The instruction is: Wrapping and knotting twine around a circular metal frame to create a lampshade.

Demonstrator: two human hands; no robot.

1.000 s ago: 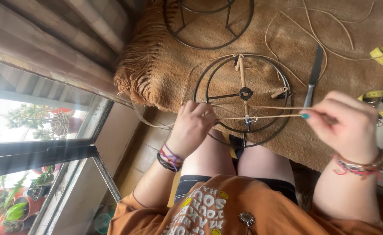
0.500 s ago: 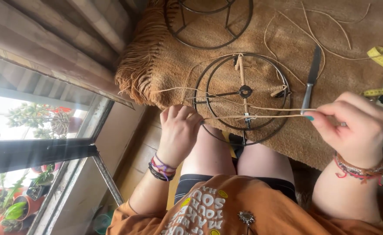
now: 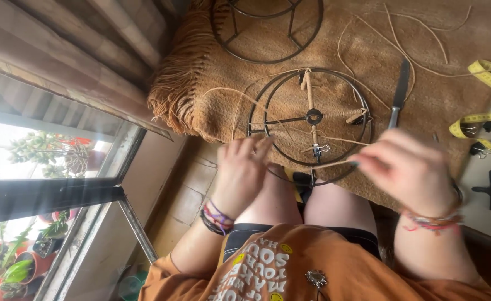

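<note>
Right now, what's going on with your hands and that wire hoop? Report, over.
Left hand at the round wire frame rim. Right hand, blurred, pinches a pale fibre strand. Knife and yellow tape measure lie alongside.

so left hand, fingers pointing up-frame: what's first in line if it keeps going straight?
Probably the near rim of the round wire frame: the left hand has its fingertips just below that rim's lower-left arc. Height gap is unclear from this single view, so it might pass over it onto the woven mat.
</note>
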